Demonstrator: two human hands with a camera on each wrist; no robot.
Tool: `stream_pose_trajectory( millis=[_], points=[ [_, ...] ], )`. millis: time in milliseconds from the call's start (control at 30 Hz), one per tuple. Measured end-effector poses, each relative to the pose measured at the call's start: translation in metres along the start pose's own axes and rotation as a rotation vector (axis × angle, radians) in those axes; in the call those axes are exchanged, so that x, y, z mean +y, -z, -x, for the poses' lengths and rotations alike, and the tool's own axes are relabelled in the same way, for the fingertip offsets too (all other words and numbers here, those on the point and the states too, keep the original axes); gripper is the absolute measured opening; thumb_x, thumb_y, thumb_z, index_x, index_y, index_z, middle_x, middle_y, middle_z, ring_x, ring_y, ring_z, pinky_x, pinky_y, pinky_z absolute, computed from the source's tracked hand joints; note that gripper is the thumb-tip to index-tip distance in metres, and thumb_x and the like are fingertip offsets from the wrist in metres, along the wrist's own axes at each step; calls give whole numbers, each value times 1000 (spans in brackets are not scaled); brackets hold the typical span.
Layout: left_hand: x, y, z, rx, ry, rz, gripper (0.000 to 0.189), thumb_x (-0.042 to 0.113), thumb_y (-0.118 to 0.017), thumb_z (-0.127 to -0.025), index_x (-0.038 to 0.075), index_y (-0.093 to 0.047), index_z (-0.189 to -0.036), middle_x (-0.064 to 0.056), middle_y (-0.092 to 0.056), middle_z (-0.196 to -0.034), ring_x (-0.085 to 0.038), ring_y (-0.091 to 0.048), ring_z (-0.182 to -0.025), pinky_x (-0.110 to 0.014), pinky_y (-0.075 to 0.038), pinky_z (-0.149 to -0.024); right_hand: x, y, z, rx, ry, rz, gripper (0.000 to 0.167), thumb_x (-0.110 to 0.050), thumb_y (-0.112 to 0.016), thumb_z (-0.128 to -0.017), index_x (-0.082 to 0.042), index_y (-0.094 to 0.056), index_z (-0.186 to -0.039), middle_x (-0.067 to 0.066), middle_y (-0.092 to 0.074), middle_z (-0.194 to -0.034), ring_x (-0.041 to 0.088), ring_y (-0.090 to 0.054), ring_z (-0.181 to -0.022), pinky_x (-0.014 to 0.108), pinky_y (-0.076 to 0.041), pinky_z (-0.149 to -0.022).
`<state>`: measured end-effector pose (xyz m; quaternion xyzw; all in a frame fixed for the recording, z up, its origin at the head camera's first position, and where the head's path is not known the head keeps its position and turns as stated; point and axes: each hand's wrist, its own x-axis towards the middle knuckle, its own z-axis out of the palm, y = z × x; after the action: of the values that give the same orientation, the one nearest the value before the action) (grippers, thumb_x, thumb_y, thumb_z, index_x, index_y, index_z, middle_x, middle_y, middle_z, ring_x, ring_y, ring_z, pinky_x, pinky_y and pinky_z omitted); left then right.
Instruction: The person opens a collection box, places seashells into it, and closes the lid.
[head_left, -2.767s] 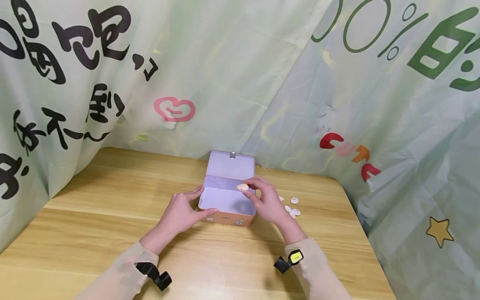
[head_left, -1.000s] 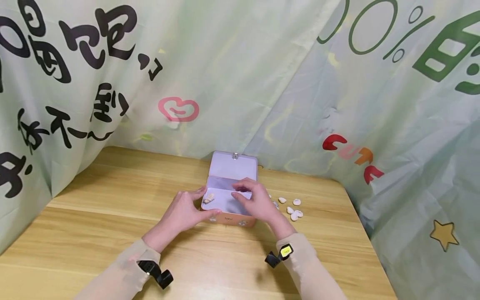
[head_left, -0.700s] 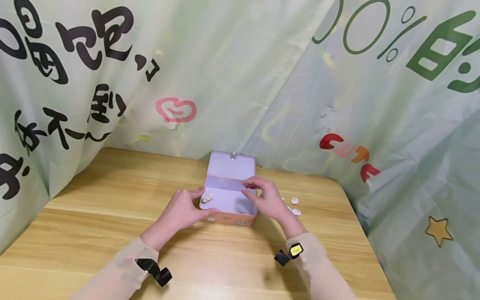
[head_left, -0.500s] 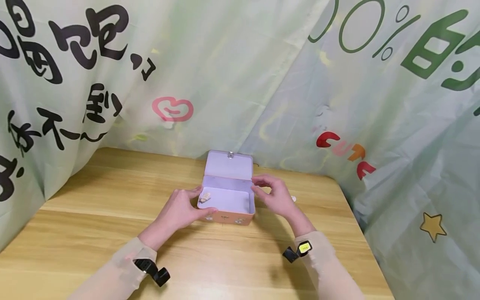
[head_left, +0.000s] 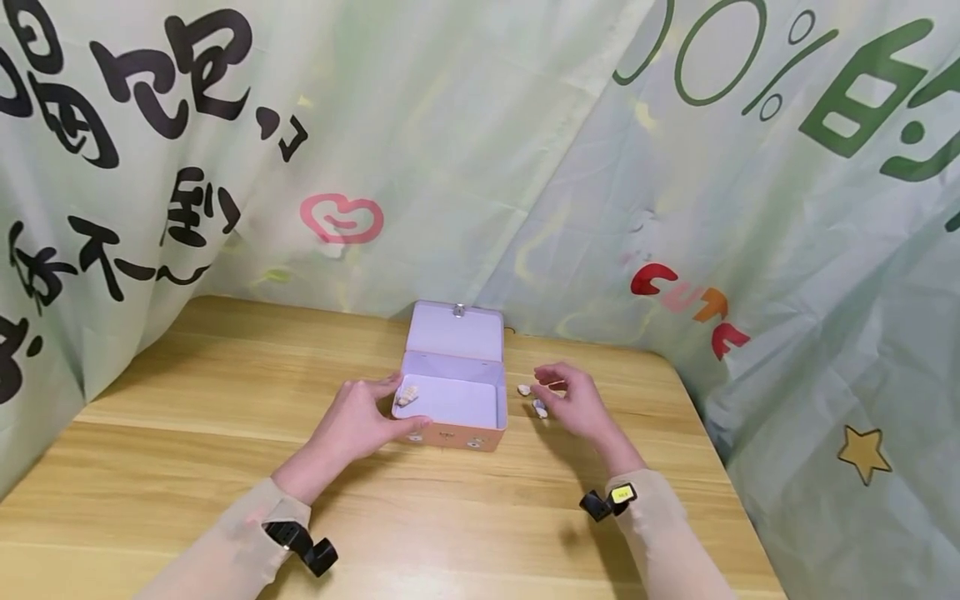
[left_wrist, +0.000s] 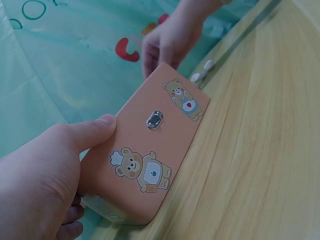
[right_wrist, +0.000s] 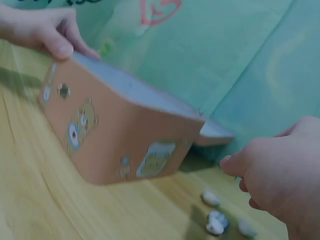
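An orange tin box [head_left: 465, 438] with bear pictures stands with its lid [head_left: 456, 332] raised, showing a lilac inside. My left hand [head_left: 360, 421] grips its left end, the thumb [left_wrist: 95, 131] on the front rim and the other fingers along the side. Inside, at the left, lies a pale spiral seashell [head_left: 407, 396]. To the right of the box my right hand [head_left: 581, 404] hovers above the table with bent fingers and nothing visible between them. Small white shells [right_wrist: 216, 222] lie beneath it, partly hidden by the hand in the head view.
The wooden table [head_left: 420, 525] bears the box and shells. A pale green printed curtain [head_left: 465, 150] hangs close behind the table and along its sides. A metal clasp [head_left: 459, 310] sits on the lid's top edge.
The spiral seashell, earlier between my right fingers, now lies inside the box at the left. My right hand has moved from over the box to the shells at its right. The left hand stays put.
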<state>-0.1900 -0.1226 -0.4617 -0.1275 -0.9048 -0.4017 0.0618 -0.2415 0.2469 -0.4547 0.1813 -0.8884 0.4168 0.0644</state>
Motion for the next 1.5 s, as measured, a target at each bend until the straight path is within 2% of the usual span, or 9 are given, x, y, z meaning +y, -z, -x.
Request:
stream_pose_trajectory(
  millis=[267, 367, 500, 700, 967, 1133, 1233, 1367, 1500],
  points=[
    [0, 0, 0, 0, 8, -3, 103, 69, -88, -74, 0, -59, -145, -22, -58, -144, -2, -25, -34, -27, -36, -35, 17, -14, -9, -84, -88, 51, 42, -11, -79, -97, 8, -66, -131, 22, -69, -127, 40, -66, -118, 56, -51, -104],
    [0, 0, 1, -4, 13, -7, 103, 69, -88, -74, 0, -59, -145, -20, -58, -144, -2, -25, -34, -27, -36, -35, 21, -17, -12, -117, -107, 84, 41, -12, -79, -97, 6, -66, -131, 19, -69, -125, 37, -66, -118, 53, -53, -102],
    [1, 0, 2, -4, 17, -12, 104, 70, -87, -74, 1, -59, -145, -16, -59, -144, -2, -26, -34, -27, -36, -35, 25, -19, -14, -133, -83, 143, 32, -12, -79, -98, 4, -71, -124, 13, -68, -115, 33, -67, -109, 50, -56, -96],
    [2, -1, 2, -2, 23, -13, 105, 70, -88, -73, 2, -59, -146, -16, -58, -144, -2, -26, -33, -27, -36, -35, 29, -20, -14, -143, -24, 160, 19, -7, -76, -99, 4, -75, -113, 10, -65, -103, 24, -66, -94, 43, -58, -85],
    [2, -1, 1, -4, 30, -10, 106, 72, -88, -72, 2, -59, -146, -16, -59, -144, -3, -25, -34, -27, -36, -36, 30, -20, -16, -172, -47, 152, 13, -4, -73, -100, 2, -73, -112, 8, -60, -103, 21, -61, -94, 41, -55, -86],
    [2, -1, 2, -4, 34, -7, 107, 74, -87, -71, 2, -59, -146, -16, -59, -145, -3, -27, -34, -28, -36, -35, 21, -15, -15, -167, -88, 58, 16, -2, -69, -103, 2, -66, -118, 11, -63, -109, 24, -66, -94, 38, -58, -77],
    [0, -2, 2, -2, 33, -13, 107, 74, -87, -71, 2, -59, -146, -16, -59, -144, -3, -27, -34, -28, -36, -35, 11, -11, -15, -149, -90, 28, 21, -4, -69, -103, 2, -66, -124, 11, -69, -112, 29, -68, -102, 44, -60, -82],
    [0, -2, 2, 5, 20, -15, 104, 71, -88, -72, 2, -60, -145, -16, -60, -143, -3, -27, -33, -28, -36, -35, -4, -5, -19, -117, -22, 52, 25, -4, -72, -102, 3, -69, -125, 11, -73, -112, 34, -69, -111, 51, -56, -97],
    [0, -3, 1, 13, 6, -10, 102, 69, -89, -73, 1, -61, -144, -17, -61, -142, -2, -26, -33, -28, -36, -34, -19, -2, -20, -105, 29, 33, 24, -4, -72, -101, 4, -70, -124, 11, -74, -110, 34, -71, -105, 51, -57, -95]
  ],
)
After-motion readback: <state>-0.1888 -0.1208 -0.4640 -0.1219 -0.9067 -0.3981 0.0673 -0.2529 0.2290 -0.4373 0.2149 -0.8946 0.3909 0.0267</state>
